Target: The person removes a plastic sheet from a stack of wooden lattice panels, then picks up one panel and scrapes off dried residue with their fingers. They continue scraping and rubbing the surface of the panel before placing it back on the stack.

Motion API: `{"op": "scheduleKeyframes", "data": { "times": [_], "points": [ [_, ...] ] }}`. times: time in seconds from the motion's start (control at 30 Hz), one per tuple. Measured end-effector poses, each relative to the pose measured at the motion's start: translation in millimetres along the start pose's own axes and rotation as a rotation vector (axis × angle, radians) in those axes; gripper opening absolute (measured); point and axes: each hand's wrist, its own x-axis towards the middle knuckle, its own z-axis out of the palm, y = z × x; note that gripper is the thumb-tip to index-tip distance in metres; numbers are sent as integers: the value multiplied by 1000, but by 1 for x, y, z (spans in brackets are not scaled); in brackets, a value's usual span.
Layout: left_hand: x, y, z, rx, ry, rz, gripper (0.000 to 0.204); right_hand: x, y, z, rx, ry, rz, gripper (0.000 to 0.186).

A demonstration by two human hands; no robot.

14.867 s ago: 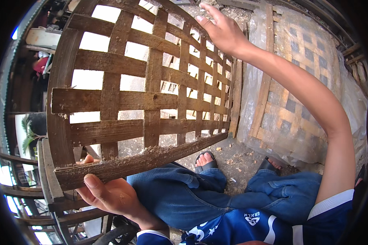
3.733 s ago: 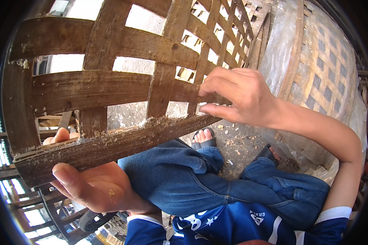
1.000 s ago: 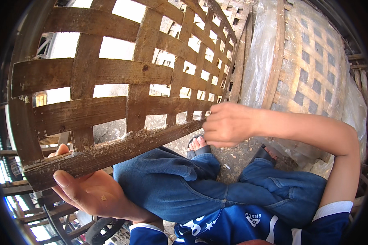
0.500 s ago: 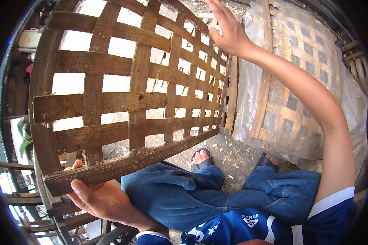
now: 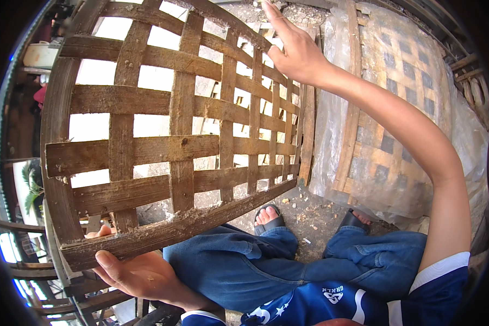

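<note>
Brown rack [image 5: 182,114] leans, likely propped by the left hand [image 5: 144,277] pinching its near corner, open right hand [image 5: 301,54] empty by its far edge.

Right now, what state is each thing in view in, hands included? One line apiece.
Left hand: closed on the held panel's near left corner
Right hand: open, fingers extended, by the panel's far edge; contact unclear
Held lattice panel: raised at a slant, crumbs along its near rail
Plastic sheet: crumpled, hazy
Floor: littered with crumbs
Sandals: worn on both feet
</note>
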Motion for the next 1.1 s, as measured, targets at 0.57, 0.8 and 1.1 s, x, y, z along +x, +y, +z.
{"op": "scheduleKeyframes", "data": {
  "times": [0.57,0.8,1.1],
  "points": [
    [-4,1,-5,-15,-105,5,38,-5,16,-10,-92,-210,203,70],
    [-3,1,-6,40,-73,27,44,14,-14,19,-179,-207,-78,83],
    [0,0,-6,20,-113,-41,42,14,52,-18,-110,-387,610,53]
  ]
}}
